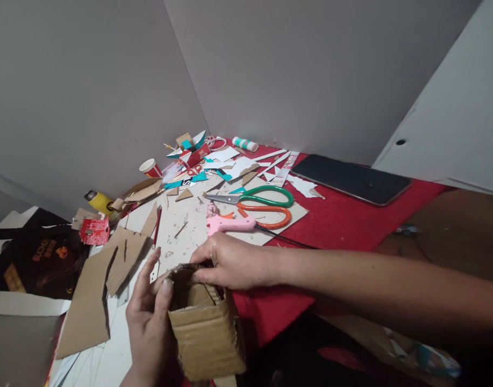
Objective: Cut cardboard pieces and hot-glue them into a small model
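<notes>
Cardboard box (208, 328), small and open-topped, sat held between both hands just above the near edge of the desk (335, 226). Left hand (147, 317) gripped its left wall, thumb pressed on the rim. Right hand (234, 263) reached across from the right, fingers curled over the far rim. Beyond the hands lay a pink glue gun (230, 223) and scissors (262, 204).

Plain grey walls (109, 80) met in a corner at the upper middle of the frame, above a table (343, 226) covered in red cloth.
</notes>
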The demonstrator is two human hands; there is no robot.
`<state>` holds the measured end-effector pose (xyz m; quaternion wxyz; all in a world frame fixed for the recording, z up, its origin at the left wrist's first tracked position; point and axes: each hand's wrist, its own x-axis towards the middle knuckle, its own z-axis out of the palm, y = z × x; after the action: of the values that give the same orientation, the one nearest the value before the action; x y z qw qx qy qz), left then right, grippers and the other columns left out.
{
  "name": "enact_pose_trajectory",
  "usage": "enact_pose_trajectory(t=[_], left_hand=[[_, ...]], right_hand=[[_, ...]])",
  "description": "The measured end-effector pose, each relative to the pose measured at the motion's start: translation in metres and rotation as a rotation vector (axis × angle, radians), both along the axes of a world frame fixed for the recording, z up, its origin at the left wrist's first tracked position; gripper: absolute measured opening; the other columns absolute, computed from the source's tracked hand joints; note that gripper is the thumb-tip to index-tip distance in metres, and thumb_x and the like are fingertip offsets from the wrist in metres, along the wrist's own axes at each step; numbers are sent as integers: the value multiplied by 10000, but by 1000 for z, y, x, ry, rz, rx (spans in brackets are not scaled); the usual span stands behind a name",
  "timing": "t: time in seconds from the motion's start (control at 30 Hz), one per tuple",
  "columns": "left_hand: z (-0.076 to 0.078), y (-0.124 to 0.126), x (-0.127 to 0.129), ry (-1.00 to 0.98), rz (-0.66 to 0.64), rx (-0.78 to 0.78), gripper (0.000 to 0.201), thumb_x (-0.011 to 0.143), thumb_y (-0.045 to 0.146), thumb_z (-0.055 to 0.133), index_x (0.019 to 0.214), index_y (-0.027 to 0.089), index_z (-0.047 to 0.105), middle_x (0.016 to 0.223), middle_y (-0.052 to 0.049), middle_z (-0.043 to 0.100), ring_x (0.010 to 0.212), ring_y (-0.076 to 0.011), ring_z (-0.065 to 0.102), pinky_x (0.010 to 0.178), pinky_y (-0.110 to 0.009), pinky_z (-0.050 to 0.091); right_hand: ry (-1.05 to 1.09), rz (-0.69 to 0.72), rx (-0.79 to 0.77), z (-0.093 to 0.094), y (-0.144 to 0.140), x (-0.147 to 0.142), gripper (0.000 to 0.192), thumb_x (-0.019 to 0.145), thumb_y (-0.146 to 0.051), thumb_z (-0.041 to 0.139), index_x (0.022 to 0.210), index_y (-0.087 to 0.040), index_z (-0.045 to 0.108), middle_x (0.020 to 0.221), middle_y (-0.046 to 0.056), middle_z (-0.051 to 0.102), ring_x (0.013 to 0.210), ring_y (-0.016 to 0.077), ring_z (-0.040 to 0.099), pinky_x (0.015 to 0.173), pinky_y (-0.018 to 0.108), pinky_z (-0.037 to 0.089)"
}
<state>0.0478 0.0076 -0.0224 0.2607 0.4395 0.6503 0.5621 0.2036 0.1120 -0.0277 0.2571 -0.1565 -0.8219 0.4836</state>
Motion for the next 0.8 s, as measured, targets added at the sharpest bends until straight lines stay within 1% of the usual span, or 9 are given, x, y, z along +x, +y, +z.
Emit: enact_pose_trajectory(t=[0.07, 0.17, 0.27, 0.33, 0.47, 0.6, 0.7, 0.8], left_hand=[[5, 3, -2, 7, -31, -62, 662, 696, 435, 744, 1291, 221, 549, 1004, -81, 748, 900, -267, 700, 702, -297, 575], [10, 7, -5, 64, -77, -110, 729, 639, 381, 799, 1299, 229, 529, 982, -82, 750, 852, -248, 708, 683, -283, 573], [12, 10, -5, 78, -103, -137, 737, 678, 342, 780, 1340, 253, 470, 951, -62, 750, 842, -201, 704, 714, -253, 558], [13, 11, -3, 71, -114, -154, 746, 686, 319, 775, 1352, 252, 445, 904, -49, 748, 805, -176, 699, 700, -231, 549], [14, 13, 0, 58, -132, -163, 696, 702, 284, 761, 1326, 262, 453, 853, -22, 731, 737, -138, 679, 657, -199, 533], [14, 16, -1, 26, -144, -164, 687, 694, 253, 765, 1307, 274, 454, 836, -8, 717, 697, -120, 657, 630, -191, 524], [14, 18, -2, 18, -136, -164, 669, 697, 255, 769, 1293, 272, 464, 836, -7, 705, 724, -119, 652, 654, -194, 524], [12, 19, -2, -4, -127, -125, 658, 690, 257, 778, 1275, 291, 477, 903, 3, 664, 776, -120, 649, 675, -195, 525]], right_hand=[[-37, -13, 59, 0, 0, 0, 124, 790, -48, 566, 753, -92, 676, 659, -2, 630, 603, 93, 520, 584, 184, 366], [-89, -59, 155, 0, -1, -1, 120, 803, -66, 581, 798, -75, 700, 723, 51, 678, 625, 110, 548, 611, 198, 380], [-122, -67, 210, -1, -2, -3, 117, 810, -74, 590, 807, -56, 705, 719, 68, 679, 612, 112, 541, 596, 202, 372], [-129, -62, 229, -2, -2, -4, 117, 805, -62, 589, 819, -49, 705, 717, 70, 676, 613, 111, 538, 595, 201, 371], [-122, -73, 253, -4, -4, -4, 108, 812, -72, 588, 799, -57, 694, 681, 56, 654, 593, 108, 524, 579, 201, 358], [-114, -83, 265, -5, -5, -4, 99, 813, -71, 590, 773, -67, 681, 665, 50, 637, 576, 102, 510, 565, 202, 339], [-121, -108, 272, -5, -5, -5, 106, 825, -92, 594, 754, -83, 672, 647, 36, 629, 554, 93, 477, 551, 201, 320], [-109, -155, 248, -5, -5, -6, 68, 821, -123, 622, 782, -91, 668, 688, 40, 646, 591, 100, 495, 571, 201, 325]])
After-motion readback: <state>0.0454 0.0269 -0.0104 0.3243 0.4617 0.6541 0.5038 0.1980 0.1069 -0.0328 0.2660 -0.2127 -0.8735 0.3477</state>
